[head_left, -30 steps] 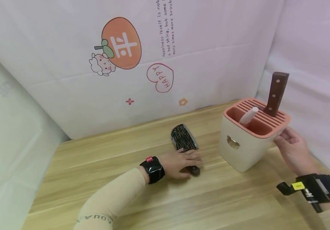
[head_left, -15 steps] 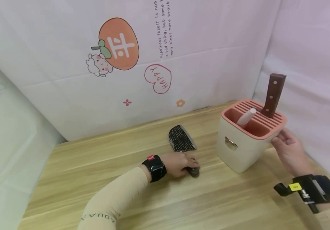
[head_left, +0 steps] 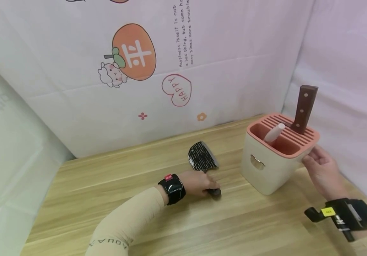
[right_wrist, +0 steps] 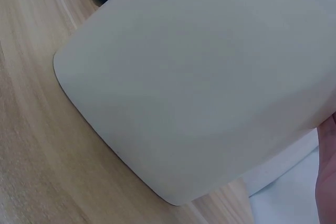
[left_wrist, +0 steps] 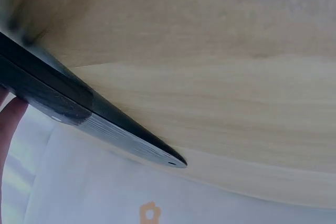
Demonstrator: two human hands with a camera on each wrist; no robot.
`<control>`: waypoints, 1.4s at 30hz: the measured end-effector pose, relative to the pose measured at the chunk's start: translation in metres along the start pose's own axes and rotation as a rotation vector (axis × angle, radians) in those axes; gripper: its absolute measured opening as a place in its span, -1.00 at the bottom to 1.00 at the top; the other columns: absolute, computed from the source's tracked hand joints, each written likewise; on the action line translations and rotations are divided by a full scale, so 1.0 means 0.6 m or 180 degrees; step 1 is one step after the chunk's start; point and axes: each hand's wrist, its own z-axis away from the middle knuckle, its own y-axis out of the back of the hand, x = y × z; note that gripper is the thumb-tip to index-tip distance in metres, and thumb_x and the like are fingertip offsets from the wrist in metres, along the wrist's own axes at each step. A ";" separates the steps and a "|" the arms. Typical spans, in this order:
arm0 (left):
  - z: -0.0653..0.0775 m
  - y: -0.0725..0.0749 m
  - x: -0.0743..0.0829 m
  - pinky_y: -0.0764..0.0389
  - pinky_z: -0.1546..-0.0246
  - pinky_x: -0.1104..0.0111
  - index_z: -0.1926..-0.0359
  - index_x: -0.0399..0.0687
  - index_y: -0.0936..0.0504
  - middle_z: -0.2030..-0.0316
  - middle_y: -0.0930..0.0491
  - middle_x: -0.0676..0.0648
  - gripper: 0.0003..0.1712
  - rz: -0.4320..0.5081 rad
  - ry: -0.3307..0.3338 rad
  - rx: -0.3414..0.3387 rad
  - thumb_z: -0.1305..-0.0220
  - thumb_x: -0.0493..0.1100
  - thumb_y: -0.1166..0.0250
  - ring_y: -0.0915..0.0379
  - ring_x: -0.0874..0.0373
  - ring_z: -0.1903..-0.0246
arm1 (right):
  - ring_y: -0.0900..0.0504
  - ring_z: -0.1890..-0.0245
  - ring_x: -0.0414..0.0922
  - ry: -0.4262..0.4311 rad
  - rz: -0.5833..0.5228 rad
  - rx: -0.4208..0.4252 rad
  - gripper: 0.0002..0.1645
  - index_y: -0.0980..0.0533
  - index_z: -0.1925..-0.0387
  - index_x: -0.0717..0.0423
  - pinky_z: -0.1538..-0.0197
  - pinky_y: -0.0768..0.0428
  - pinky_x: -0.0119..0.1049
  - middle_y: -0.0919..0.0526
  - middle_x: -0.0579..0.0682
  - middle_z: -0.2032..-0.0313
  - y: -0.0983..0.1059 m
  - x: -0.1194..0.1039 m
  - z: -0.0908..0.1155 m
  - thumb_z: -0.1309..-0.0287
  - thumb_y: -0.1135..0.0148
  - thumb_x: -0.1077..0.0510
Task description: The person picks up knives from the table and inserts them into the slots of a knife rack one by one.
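A cleaver [head_left: 202, 157] with a black streaked blade and bright cutting edge points toward the back wall. My left hand [head_left: 199, 183] grips its dark handle, whose butt shows past the fingers. Along the left wrist view the cleaver [left_wrist: 131, 137] appears nearly edge-on, close over the wood. To the right stands a cream knife holder [head_left: 260, 177] with an orange slotted top. My right hand [head_left: 322, 172] grips its back right side, fingers partly hidden behind it. In the right wrist view, the holder's wall [right_wrist: 184, 87] fills most of the picture.
A brown-handled knife [head_left: 305, 110] stands upright in the holder's slots, and a white handle [head_left: 274, 133] leans in its open compartment. Beneath is a wood-grain table [head_left: 157, 224]. A printed white cloth [head_left: 234, 71] hangs along the back.
The left hand has gone from lying over the cleaver's handle with spread fingers to curling round it. The right hand stays at the holder.
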 end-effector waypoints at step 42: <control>-0.085 0.394 0.113 -0.64 0.01 0.51 -0.12 -0.68 -0.51 -0.03 -0.65 -0.42 -0.44 0.1776 -0.0240 0.4652 -0.11 -0.53 -0.48 -0.71 0.10 0.03 | -0.63 -0.14 -0.28 0.0162 0.0073 0.0126 -0.38 -0.41 -0.43 0.16 -0.13 -0.56 -0.54 -0.66 -0.06 -0.19 -0.008 0.001 0.000 -0.45 0.09 0.55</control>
